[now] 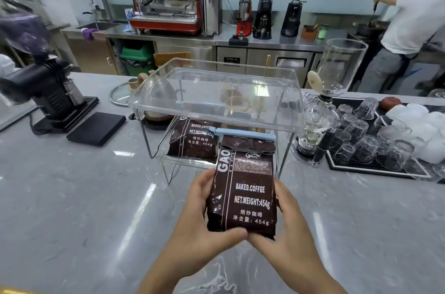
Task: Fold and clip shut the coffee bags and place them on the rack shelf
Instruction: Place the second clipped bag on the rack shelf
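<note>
Clear plastic rack [216, 91] stood on grey counter [72, 197]. Brown coffee bag [242, 193] upright before it, blue clip [243, 134] on folded top. Left hand [204, 219], right hand [286, 228] wrapped round bag's sides, thumbs at bottom.

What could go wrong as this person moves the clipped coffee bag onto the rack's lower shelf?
The held bag may catch the upper shelf, since its blue clip sits near that front edge. It could also shove the bag on the lower shelf. A bumped rack might hit the glassware beside it.
</note>
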